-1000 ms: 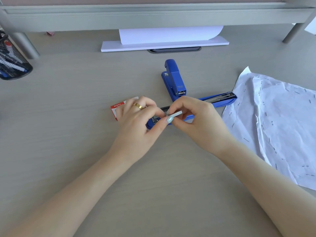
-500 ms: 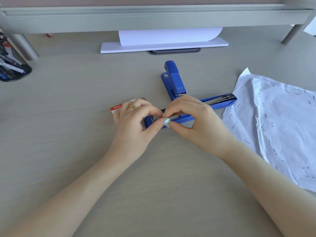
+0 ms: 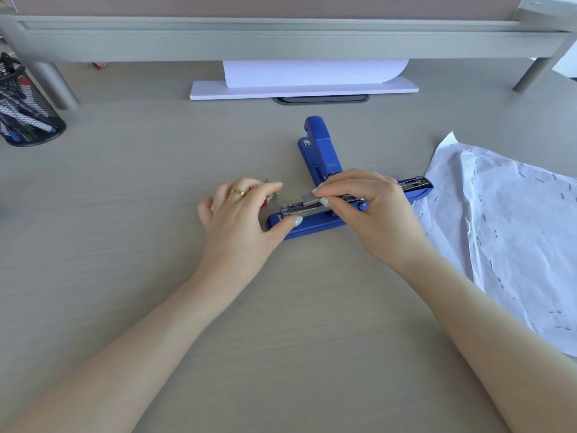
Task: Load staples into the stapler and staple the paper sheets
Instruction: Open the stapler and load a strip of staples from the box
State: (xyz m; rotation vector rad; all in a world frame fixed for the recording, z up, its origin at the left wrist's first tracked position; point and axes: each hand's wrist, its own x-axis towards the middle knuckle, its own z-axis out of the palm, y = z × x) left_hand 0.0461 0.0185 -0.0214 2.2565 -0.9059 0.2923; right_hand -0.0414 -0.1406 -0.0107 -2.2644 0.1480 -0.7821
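A blue stapler (image 3: 312,223) lies opened flat across the desk, its metal staple channel facing up. My right hand (image 3: 371,210) pinches a short strip of staples (image 3: 309,199) and holds it down on the channel. My left hand (image 3: 240,214) rests at the stapler's left end, thumb against its blue base, fingers spread and mostly covering a small red staple box (image 3: 265,202). A second blue stapler (image 3: 318,148) stands closed just behind. Crumpled white paper sheets (image 3: 512,232) with several staples in them lie to the right.
A stack of white paper (image 3: 299,89) with one curled sheet sits at the back under a grey shelf (image 3: 281,35). A black mesh pen holder (image 3: 22,110) stands at the far left. The shelf's legs stand at both back corners.
My left hand let go of the staple strip and dropped to the stapler's left end. My right hand carried the strip down onto the open channel.
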